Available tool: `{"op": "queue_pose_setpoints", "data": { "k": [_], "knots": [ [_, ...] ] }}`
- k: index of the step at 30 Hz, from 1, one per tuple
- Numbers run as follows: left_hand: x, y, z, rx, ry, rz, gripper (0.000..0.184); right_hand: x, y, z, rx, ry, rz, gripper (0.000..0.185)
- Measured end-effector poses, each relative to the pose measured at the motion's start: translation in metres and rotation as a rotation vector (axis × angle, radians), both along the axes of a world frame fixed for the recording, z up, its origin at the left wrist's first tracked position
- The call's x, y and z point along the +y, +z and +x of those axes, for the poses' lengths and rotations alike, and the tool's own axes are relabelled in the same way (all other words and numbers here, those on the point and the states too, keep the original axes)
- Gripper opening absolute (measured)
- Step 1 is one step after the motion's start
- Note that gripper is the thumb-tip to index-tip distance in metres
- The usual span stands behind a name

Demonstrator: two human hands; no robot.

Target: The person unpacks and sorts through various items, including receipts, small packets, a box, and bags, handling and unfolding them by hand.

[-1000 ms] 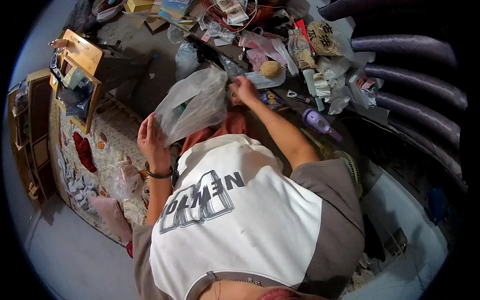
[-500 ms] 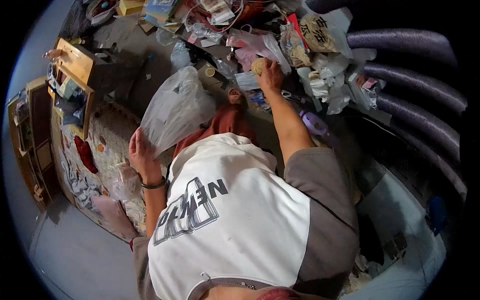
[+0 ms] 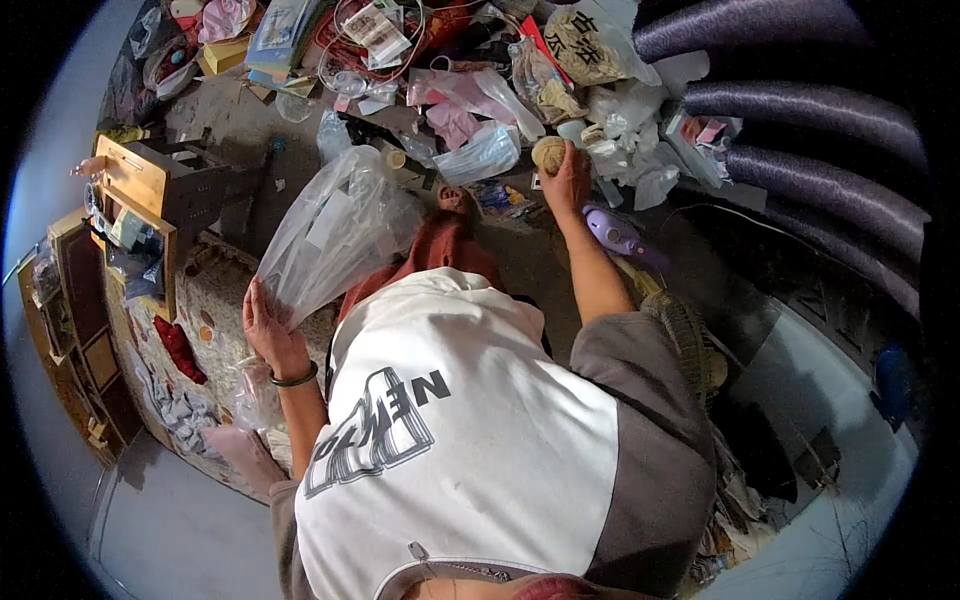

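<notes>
My left hand (image 3: pixel 275 330) is pinched on the edge of a clear plastic bag (image 3: pixel 345 235), which spreads out over the floor and beside my red-clad leg. A few pale shapes show through the bag. My right hand (image 3: pixel 567 185) is wrapped round a tan ball (image 3: pixel 549 155) that looks like wound yarn or twine. It is held above the floor, near a crumpled translucent plastic wrapper (image 3: pixel 482 153). A purple device (image 3: pixel 613 232) lies just below that hand, beside my forearm.
Plastic bags (image 3: pixel 625 125), pink cloth (image 3: pixel 455 122) and papers (image 3: pixel 375 35) clutter the floor ahead. Purple, shiny padded rolls (image 3: pixel 810 110) stand at the right. A wooden box (image 3: pixel 145 180) is at the left, beside a patterned mat (image 3: pixel 215 330) with a red cloth (image 3: pixel 180 350) on it.
My right hand has moved right with the tan ball, away from the pink cloth and wrapper. My left hand still grips the bag. The view has shifted a little.
</notes>
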State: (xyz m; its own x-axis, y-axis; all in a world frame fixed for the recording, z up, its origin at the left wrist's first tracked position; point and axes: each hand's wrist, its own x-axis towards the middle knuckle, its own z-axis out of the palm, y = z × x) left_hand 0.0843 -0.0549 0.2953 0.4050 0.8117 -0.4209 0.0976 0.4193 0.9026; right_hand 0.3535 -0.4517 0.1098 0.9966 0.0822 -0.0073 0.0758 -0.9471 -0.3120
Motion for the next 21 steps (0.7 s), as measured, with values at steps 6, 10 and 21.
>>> {"op": "queue_pose_setpoints", "data": {
  "k": [6,10,21],
  "knots": [
    [-0.012,0.006,0.013,0.056,0.054,0.0,0.019,-0.023,-0.028,0.009,0.246,0.189,-0.255,0.081],
    [-0.008,-0.002,0.008,0.045,0.02,0.017,0.021,-0.015,-0.019,0.021,0.206,0.285,-0.308,0.068],
    [-0.024,0.004,0.016,0.043,0.073,0.015,0.023,-0.032,-0.052,0.11,0.083,0.104,-0.114,0.027]
  ]
}}
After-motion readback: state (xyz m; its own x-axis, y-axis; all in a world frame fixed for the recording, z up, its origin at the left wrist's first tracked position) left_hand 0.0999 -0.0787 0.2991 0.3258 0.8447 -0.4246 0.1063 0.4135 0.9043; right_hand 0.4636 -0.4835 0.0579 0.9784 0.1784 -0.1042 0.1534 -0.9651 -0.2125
